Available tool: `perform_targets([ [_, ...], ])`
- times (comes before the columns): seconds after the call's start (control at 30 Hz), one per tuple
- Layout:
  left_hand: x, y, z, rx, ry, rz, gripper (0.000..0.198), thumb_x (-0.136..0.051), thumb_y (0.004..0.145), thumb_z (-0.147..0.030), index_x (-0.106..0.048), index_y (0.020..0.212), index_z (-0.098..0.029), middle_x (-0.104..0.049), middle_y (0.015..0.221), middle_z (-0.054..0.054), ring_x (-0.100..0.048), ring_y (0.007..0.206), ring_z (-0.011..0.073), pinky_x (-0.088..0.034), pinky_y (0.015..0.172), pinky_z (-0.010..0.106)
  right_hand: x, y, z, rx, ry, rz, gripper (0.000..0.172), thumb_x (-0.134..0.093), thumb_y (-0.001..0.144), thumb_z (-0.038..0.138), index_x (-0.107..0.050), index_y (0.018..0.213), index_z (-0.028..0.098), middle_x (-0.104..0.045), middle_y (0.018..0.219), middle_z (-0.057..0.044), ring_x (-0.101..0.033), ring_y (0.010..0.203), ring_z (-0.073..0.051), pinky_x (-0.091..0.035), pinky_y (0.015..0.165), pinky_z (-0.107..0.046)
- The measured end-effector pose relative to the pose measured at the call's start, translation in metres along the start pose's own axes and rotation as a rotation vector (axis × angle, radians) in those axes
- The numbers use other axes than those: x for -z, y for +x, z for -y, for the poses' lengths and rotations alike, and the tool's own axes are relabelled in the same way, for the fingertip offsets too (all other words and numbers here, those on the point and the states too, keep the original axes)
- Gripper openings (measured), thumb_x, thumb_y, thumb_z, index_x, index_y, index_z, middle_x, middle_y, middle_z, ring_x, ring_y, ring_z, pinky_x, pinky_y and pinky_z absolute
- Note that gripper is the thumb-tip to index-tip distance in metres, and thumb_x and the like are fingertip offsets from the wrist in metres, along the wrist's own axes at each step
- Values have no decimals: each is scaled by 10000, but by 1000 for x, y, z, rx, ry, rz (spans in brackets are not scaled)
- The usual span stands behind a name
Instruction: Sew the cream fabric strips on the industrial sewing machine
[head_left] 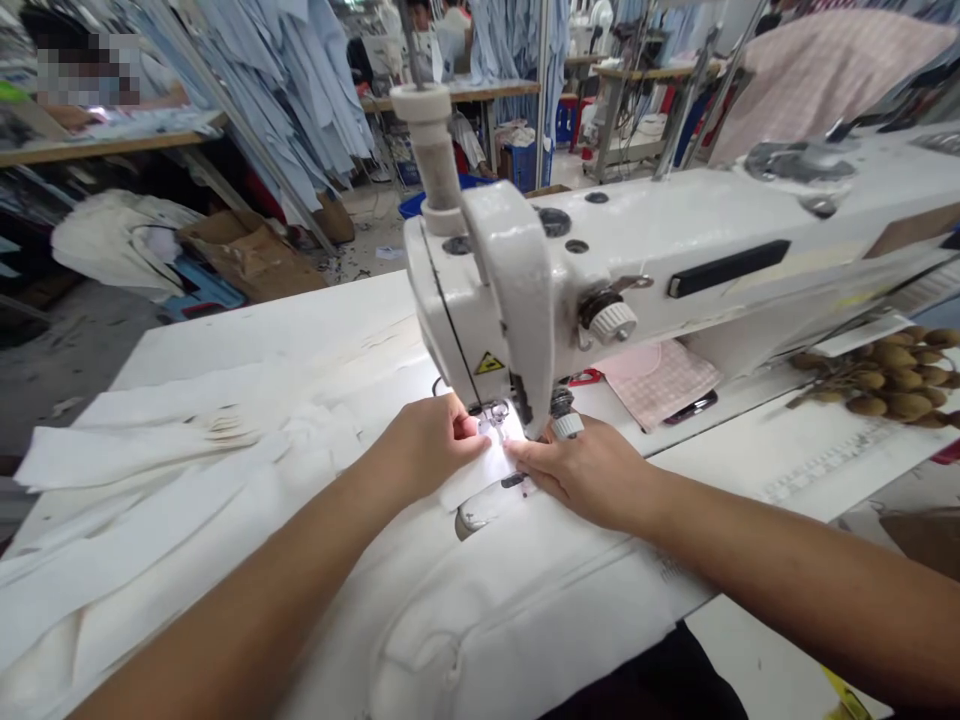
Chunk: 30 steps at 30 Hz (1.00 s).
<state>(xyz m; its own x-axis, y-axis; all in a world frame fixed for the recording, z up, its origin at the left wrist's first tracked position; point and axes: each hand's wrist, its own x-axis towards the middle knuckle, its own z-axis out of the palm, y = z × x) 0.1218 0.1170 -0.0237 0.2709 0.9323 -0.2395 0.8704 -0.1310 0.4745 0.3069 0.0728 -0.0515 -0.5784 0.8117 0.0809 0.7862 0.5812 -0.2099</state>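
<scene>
Seen from my own head, looking down at a white industrial sewing machine (675, 260) on a white bench (300, 320). Both my bare forearms reach in from the bottom edge toward the presser foot (495, 412), which a small lamp lights brightly.

My left grip (427, 440) is closed, thumb and fingertips pinching the near end of a small white strip (480, 475) just left of the foot. My right grip (577, 470) rests on the same strip from the other side, fingertips pointing at the foot. The glare hides its thumb, so I cannot tell whether it pinches the cloth or only presses it flat.

The strip lies under and just in front of the foot, on top of a larger white fabric panel (525, 600) that spreads over the bench edge toward me.

I judge the strip to be very light, thin and limp. It would fold or creep if held loosely, and it likely slides easily over the panel beneath. The best hold is at its edges close beside the foot, one grip on each side, keeping it flat and lightly taut with fingertips clear of the needle.

To the left lies a heap of white strips (150, 450). Behind the machine arm are a pink checked cloth (660, 380) and a cluster of small brown fruit (892, 375).
</scene>
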Motion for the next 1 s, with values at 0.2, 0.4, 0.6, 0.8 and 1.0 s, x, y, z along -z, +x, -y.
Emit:
perform_targets([
  [0.2,-1,-3,2,-28,92,-16,200,-574,707,-340,-472,599,-207,-551,611,-6,-538,627,178,-378,540,271,4,-1,-1,-29,23,50,264,-472,893,237,-646,1092,255,-576,876,-78,-479,691,-146,-278,523,-236],
  [0.4,-17,-31,6,-510,273,-234,59,-541,800,-199,-585,764,-183,-601,781,39,-548,816,202,-465,713,320,3,-3,-3,-16,70,6,265,-447,894,198,-653,1047,264,-558,849,-51,-423,638,-117,-215,481,-217],
  [0.6,-35,-39,14,-826,435,-387,191,-425,869,-106,-555,743,-164,-574,683,20,-493,622,142,-484,631,294,0,-4,-6,-15,136,-41,255,-435,907,244,-667,1011,256,-573,842,-45,-433,638,-116,-239,481,-208],
  [0.8,-27,-32,15,-647,136,-341,131,-454,859,-147,-546,772,-180,-593,714,4,-563,690,133,-494,605,255,-7,0,-4,19,162,-112,204,-535,867,267,-675,1009,223,-643,836,-41,-487,671,-136,-288,516,-220],
  [1.0,-31,-33,12,-806,257,-519,94,-544,849,-234,-552,876,-144,-624,761,48,-580,727,171,-517,642,303,-14,5,-2,-39,172,-194,192,-511,869,244,-697,910,221,-641,847,-55,-533,703,-139,-295,516,-208],
])
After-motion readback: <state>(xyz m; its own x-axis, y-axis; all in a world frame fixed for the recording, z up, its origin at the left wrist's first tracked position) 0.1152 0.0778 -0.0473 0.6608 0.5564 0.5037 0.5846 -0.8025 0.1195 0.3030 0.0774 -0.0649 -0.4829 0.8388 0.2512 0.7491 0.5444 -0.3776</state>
